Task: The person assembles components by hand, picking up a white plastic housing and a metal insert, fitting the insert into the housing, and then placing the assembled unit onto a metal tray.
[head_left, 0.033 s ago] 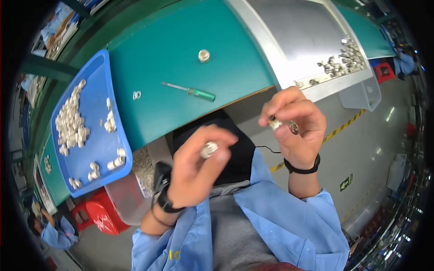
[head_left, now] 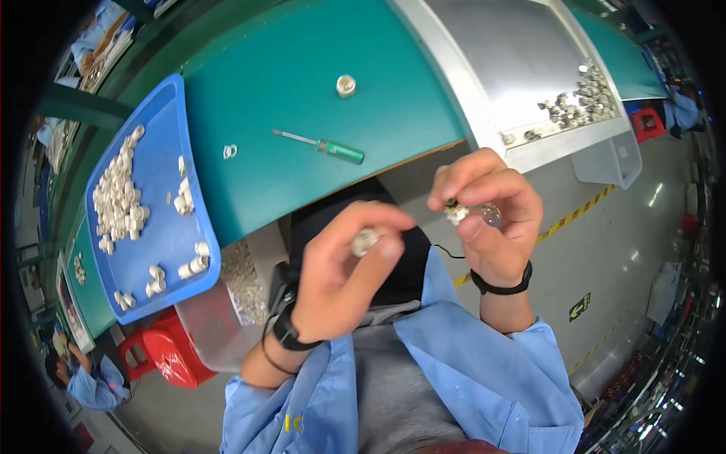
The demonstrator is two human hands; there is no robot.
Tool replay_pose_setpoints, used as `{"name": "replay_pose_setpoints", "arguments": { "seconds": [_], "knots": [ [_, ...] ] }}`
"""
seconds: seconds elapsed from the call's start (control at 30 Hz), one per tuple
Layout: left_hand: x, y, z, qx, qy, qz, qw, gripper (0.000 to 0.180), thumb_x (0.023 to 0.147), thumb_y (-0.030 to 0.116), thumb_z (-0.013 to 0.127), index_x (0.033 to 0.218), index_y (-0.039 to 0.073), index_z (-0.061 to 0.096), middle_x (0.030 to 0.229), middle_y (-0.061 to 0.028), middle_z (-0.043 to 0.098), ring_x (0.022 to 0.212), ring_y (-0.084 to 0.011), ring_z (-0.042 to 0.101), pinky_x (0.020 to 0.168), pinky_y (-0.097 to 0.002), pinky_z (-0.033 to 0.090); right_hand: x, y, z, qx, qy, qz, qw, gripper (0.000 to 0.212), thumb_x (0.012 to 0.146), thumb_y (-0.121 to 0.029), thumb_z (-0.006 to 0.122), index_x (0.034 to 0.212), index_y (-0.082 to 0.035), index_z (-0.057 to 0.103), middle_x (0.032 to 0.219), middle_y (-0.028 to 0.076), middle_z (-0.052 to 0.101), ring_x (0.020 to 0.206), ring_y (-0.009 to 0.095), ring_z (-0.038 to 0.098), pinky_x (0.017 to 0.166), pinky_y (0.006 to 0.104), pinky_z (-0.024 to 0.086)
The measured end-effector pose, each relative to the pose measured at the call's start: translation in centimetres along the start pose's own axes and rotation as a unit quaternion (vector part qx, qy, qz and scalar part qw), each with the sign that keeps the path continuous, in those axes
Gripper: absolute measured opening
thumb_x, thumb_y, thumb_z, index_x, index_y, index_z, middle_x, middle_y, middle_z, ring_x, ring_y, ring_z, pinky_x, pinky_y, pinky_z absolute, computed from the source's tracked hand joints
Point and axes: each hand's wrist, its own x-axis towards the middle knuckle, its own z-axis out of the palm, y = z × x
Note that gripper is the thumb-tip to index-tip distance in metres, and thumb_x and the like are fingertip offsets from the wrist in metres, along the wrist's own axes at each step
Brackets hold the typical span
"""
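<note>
My left hand (head_left: 344,280) is closed, pinching a small round whitish-silver fitting (head_left: 364,242) between thumb and fingers; motion blurs it slightly. To its right, my right hand (head_left: 495,204) is closed on a small fitting (head_left: 455,213), pale with a dark end, at the thumb and fingertips. A round shiny piece (head_left: 491,216) also shows against its curled fingers. The hands are apart, above my lap and just off the bench edge. Beyond them on the green bench lie a green-handled screwdriver (head_left: 340,151), a round whitish fitting (head_left: 345,85) and small clear-white rings (head_left: 230,152).
A blue tray (head_left: 168,250) of many white fittings (head_left: 117,193) is at the left. At the right stands a metal-framed tray (head_left: 484,113) with a heap of small metal parts (head_left: 582,106). Red stools (head_left: 170,352) and a clear bin (head_left: 215,325) stand below the bench at left.
My left hand, still holding its fitting, has moved a little to the right, closer to my right hand. The round shiny piece in my right hand has turned slightly.
</note>
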Motion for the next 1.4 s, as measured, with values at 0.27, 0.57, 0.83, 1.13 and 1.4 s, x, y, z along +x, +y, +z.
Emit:
{"name": "replay_pose_setpoints", "arguments": {
  "seconds": [0.27, 0.57, 0.83, 1.13, 1.4],
  "knots": [
    [-0.2, -2.8, 0.7, -0.156, 0.009, -0.045, 0.987, 0.022, 0.102, 0.013, 0.055, 0.118, -0.002, 0.060, 0.098, -0.0020, 0.061, 0.085, -0.0054, 0.050, 0.075, -0.0219, 0.041, -1.6, 2.2, 1.1, -0.067, -0.038, -0.054, 0.996, 0.019, 0.083, -0.005, 0.072, 0.101, 0.000, 0.067, 0.096, 0.017, 0.065, 0.085, 0.026, 0.061, 0.073, 0.0391, 0.047],
    [0.1, -4.4, -0.3, -0.281, -0.052, -0.039, 0.958, 0.022, 0.103, 0.016, 0.052, 0.115, -0.001, 0.061, 0.098, -0.0032, 0.061, 0.082, -0.0065, 0.048, 0.072, -0.0236, 0.039, -0.4, 1.4, -0.3, -0.216, -0.116, -0.092, 0.965, 0.022, 0.073, 0.001, 0.074, 0.094, 0.001, 0.069, 0.088, 0.016, 0.069, 0.069, 0.022, 0.061, 0.063, 0.0351, 0.039],
    [-0.5, -5.1, 0.7, -0.385, 0.044, -0.045, 0.921, 0.022, 0.103, 0.018, 0.053, 0.111, -0.001, 0.061, 0.096, -0.0029, 0.060, 0.082, -0.0078, 0.046, 0.074, -0.0258, 0.038, -2.4, 3.4, 2.8, -0.378, 0.011, -0.195, 0.905, 0.030, 0.067, 0.000, 0.075, 0.096, -0.001, 0.069, 0.090, 0.014, 0.069, 0.070, 0.022, 0.064, 0.066, 0.0372, 0.040],
    [-0.6, -5.2, -0.7, -0.317, 0.011, -0.043, 0.947, 0.017, 0.102, 0.015, 0.054, 0.103, -0.001, 0.062, 0.094, -0.0025, 0.059, 0.082, -0.0086, 0.048, 0.074, -0.0256, 0.039, -2.1, 2.2, 2.2, -0.406, -0.054, -0.133, 0.902, 0.031, 0.068, -0.007, 0.077, 0.097, -0.002, 0.069, 0.094, 0.010, 0.070, 0.077, 0.022, 0.067, 0.082, 0.0430, 0.041],
    [-0.7, -4.2, -1.0, -0.153, 0.015, 0.014, 0.988, 0.013, 0.092, 0.000, 0.064, 0.105, -0.002, 0.062, 0.086, -0.0031, 0.059, 0.080, -0.0096, 0.052, 0.069, -0.0249, 0.039, -1.9, 1.7, 1.5, -0.260, -0.096, -0.054, 0.959, 0.019, 0.078, -0.010, 0.071, 0.095, -0.002, 0.070, 0.096, 0.014, 0.070, 0.077, 0.024, 0.065, 0.084, 0.0461, 0.040]
  ]
}}
